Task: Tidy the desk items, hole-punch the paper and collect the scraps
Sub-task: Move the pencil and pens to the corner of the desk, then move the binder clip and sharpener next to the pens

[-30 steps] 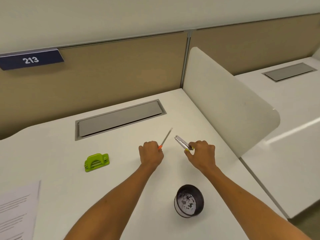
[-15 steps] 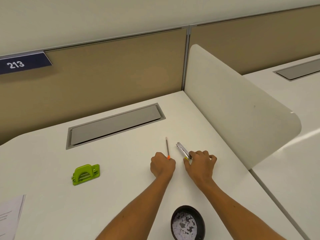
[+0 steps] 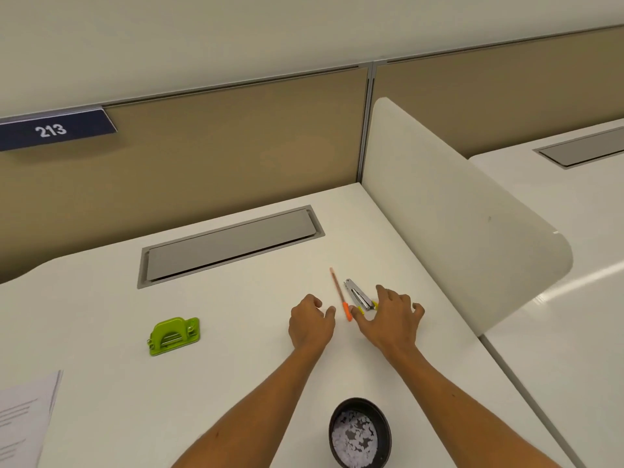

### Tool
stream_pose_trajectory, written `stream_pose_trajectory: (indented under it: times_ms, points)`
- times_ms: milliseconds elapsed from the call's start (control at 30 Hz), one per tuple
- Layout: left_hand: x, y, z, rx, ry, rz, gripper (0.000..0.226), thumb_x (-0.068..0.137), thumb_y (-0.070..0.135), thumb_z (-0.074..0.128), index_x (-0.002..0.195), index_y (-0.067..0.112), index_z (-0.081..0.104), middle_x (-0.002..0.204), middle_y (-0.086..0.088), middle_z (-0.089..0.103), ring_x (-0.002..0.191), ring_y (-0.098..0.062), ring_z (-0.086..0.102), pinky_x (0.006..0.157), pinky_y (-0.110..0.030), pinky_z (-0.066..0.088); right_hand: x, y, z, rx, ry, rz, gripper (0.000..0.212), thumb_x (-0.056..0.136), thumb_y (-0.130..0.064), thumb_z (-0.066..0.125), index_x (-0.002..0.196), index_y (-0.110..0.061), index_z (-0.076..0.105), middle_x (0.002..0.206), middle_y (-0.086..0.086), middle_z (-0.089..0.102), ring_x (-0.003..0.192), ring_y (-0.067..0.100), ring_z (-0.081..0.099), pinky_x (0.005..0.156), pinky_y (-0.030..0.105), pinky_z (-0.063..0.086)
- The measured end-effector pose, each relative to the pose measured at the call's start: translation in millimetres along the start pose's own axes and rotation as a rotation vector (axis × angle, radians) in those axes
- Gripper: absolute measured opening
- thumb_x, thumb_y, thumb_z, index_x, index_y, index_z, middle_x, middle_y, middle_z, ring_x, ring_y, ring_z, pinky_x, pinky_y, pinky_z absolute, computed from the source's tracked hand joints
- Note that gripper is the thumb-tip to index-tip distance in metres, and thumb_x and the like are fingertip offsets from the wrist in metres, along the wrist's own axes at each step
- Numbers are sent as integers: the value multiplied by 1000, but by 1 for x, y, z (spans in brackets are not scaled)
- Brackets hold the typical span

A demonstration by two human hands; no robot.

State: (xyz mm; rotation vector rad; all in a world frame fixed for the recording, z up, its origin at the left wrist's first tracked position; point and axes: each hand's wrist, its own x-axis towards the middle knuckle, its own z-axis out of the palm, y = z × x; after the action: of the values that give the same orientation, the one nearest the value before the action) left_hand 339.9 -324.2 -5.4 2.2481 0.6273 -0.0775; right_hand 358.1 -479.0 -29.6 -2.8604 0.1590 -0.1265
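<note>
An orange pen (image 3: 340,295) and a silver stapler with yellow trim (image 3: 358,295) lie side by side on the white desk (image 3: 236,383). My left hand (image 3: 310,320) rests just left of the pen with loosely curled fingers, holding nothing. My right hand (image 3: 388,315) hovers with spread fingers right of the stapler, its thumb near the stapler's yellow end. A green hole punch (image 3: 174,335) stands at the left. Printed paper (image 3: 23,420) lies at the lower left edge. A dark round bowl (image 3: 359,432) with white paper scraps sits near me.
A grey cable hatch (image 3: 229,246) is set into the desk behind the items. A white curved divider (image 3: 456,211) borders the desk on the right, with another desk beyond. A tan partition with a "213" label (image 3: 54,130) stands at the back.
Both hands have let go: the left released the pen, the right opened and drew back from the stapler. Pen and stapler now lie parallel on the desk.
</note>
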Motion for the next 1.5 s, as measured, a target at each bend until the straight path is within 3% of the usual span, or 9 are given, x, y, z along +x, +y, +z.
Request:
stream_pose_trajectory:
  times_ms: [300,467,600,767,1000,1133,1233,1333,1500]
  points:
    - [-31,-60,-90,126,-29,267,29,87,29,67,112,16,58,96,1,63,82,-15,56,74,-33,51,-20,-44,-42,56,-22,-110,64,81,-62,56,126,-16,56,118,7,66,109,30,56,90,47,39]
    - [-55,-110,-150,90,-20,238,19,84,21,69,99,13,63,84,3,63,72,-22,62,72,-36,54,-48,-99,-53,148,-113,-220,53,82,-47,63,122,-13,58,116,6,68,111,29,58,88,44,47]
    - [-76,-164,-196,97,14,144,14,83,15,68,96,11,65,78,4,64,68,-18,59,74,-36,54,-89,-155,-50,284,-318,-320,34,81,-33,68,111,-16,64,99,-2,72,95,22,66,77,35,54]
    - [-99,-226,-238,191,-115,94,17,83,15,66,99,13,63,84,4,64,74,-17,57,79,-42,56,-150,-209,-32,281,-482,-461,27,80,-31,68,104,-20,67,93,-5,71,87,18,65,73,32,54]
    - [-117,-283,-269,480,-430,191,52,83,23,67,132,23,49,120,1,56,103,-20,56,85,-29,45,-212,-236,-10,181,-726,-728,43,71,-44,73,108,-24,66,100,-9,68,95,13,60,79,33,53]
    - [-117,-307,-271,529,-508,258,58,84,21,65,139,19,45,129,0,51,113,-20,55,90,-29,44,-239,-236,1,43,-745,-778,52,69,-53,72,114,-28,61,106,-12,64,99,12,54,80,31,47]
    - [-114,-314,-268,549,-511,297,55,82,26,66,134,16,51,124,-2,52,110,-22,55,88,-33,46,-251,-234,9,-11,-752,-764,53,67,-50,73,113,-28,60,106,-10,63,101,13,51,78,30,45]
    - [-112,-316,-264,544,-504,335,45,82,28,66,125,17,58,116,-3,54,106,-24,57,80,-32,44,-259,-235,14,-19,-730,-739,42,69,-46,70,107,-27,63,102,-9,65,100,14,51,75,31,46]
    - [-110,-317,-262,528,-511,391,44,86,24,64,130,23,58,117,-1,56,106,-21,58,79,-31,41,-268,-235,17,40,-655,-714,24,79,-44,64,96,-29,70,91,-11,69,95,13,51,68,30,47]
